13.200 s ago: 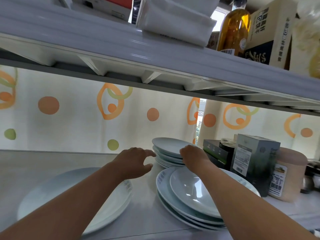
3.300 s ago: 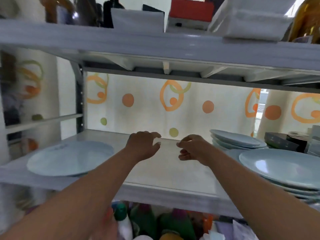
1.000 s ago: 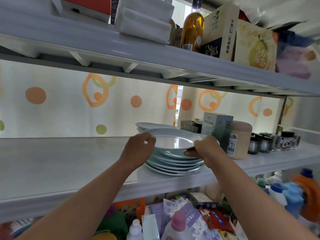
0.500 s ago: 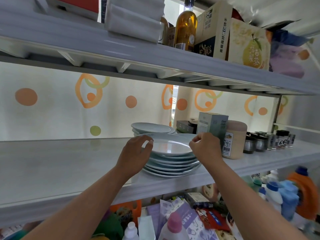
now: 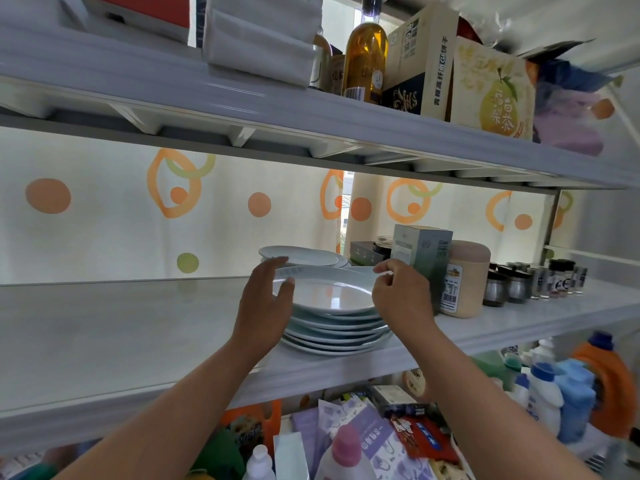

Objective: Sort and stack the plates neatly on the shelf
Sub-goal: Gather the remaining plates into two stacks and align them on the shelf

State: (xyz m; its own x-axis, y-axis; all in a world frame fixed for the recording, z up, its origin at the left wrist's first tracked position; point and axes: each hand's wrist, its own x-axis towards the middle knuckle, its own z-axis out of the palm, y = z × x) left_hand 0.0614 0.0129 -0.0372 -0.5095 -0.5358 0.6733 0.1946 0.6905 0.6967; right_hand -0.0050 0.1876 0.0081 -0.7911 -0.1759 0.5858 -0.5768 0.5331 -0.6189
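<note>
Top plate: a pale blue, round, glazed ceramic dish, the top plate (image 5: pixel 329 289), lies level on the front stack, in the right half of the middle shelf.
Front stack: a pile of matching pale blue ceramic plates, the front stack (image 5: pixel 336 332), stands at the shelf's front edge with its rims roughly in line.
Rear stack: a lower pile of smaller pale blue plates, the rear stack (image 5: pixel 304 257), stands just behind the front stack, toward the shelf's back edge.
Left hand: the left hand (image 5: pixel 265 306) lies against the left rim of the top plate, fingers straight and spread, thumb resting on the rim's upper face.
Right hand: the right hand (image 5: pixel 401 296) is at the right rim, fingers curled, thumb and forefinger tips drawn together. Whether they nip the rim cannot be told.
Shelf: a white, glossy board, the shelf (image 5: pixel 121 327), carries both stacks.
Right of the stacks: a grey-green cardboard box (image 5: pixel 424 251) with a beige cylindrical canister (image 5: pixel 465 278) just beside it, then a row of small dark-lidded glass jars (image 5: pixel 526 280) toward the shelf's right end.
Behind: a white curtain (image 5: pixel 104 230) printed with orange and green dots and rings.
Upper shelf: an amber glass bottle (image 5: pixel 367 53) stands beside printed cartons.
Below: an orange plastic detergent bottle (image 5: pixel 609 386) stands among other bottles and packets.
</note>
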